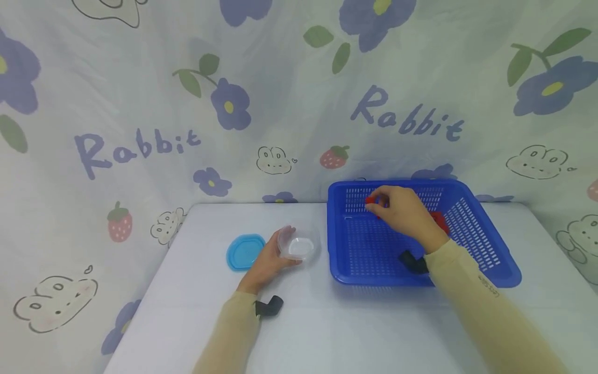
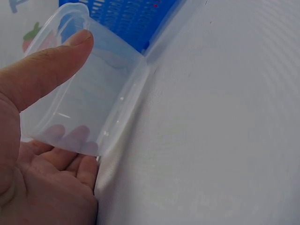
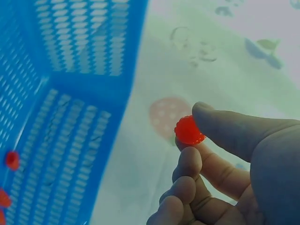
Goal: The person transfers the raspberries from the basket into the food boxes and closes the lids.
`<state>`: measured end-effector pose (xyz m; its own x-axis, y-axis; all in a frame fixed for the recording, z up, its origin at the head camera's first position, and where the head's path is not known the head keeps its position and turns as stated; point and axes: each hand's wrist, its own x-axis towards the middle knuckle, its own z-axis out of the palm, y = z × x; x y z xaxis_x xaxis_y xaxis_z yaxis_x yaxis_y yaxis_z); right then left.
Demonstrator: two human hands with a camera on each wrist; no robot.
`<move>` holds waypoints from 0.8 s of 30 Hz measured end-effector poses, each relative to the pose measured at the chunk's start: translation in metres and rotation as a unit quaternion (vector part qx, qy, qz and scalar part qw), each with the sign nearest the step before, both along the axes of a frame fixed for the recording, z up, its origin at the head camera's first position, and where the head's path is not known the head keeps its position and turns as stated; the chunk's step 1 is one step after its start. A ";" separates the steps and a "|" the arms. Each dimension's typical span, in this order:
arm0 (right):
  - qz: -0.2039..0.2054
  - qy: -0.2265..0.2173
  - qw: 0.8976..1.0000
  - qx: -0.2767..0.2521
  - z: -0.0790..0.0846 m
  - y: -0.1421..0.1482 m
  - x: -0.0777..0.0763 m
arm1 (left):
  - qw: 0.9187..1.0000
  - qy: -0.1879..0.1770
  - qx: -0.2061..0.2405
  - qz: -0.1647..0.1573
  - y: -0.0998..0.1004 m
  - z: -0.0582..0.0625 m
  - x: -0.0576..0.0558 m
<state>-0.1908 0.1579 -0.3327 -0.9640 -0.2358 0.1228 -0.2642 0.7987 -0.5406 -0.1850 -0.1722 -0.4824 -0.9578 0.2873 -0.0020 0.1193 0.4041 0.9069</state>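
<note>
My left hand (image 1: 271, 259) holds a clear plastic container (image 1: 300, 243) over the left-middle of the table. In the left wrist view its thumb lies along the near wall and the other fingers show through the far side of the container (image 2: 105, 89), which is tilted, its base edge close over the cloth. My right hand (image 1: 397, 208) is above the blue basket (image 1: 333, 234) and pinches a small bumpy red raspberry (image 3: 189, 131) between thumb and index finger. Other red pieces (image 1: 439, 221) lie in the basket, partly behind the right wrist.
A light blue lid (image 1: 246, 252) lies on the white table (image 1: 299, 332) beside the left hand. The basket's walls are perforated and stand at the right, against a patterned curtain (image 1: 280, 104). A dark strap (image 1: 269, 306) is on the left wrist.
</note>
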 end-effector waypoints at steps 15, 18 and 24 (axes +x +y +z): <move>0.000 0.015 0.995 -0.101 -0.002 -0.050 0.035 | 1.000 0.009 -0.019 0.017 0.000 -0.003 -0.001; 0.001 0.004 0.993 -0.118 -0.004 -0.063 0.037 | 1.000 0.009 -0.020 0.017 0.000 -0.003 -0.001; -0.001 -0.005 0.992 -0.125 -0.014 -0.089 0.038 | 0.999 -0.005 -0.023 0.022 0.002 0.000 0.001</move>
<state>-0.1532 0.0684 -0.3463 -0.9659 -0.1977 0.1670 -0.2563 0.6404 -0.7240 -0.1841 -0.1706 -0.4828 -0.9695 0.2440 -0.0249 0.0907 0.4506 0.8881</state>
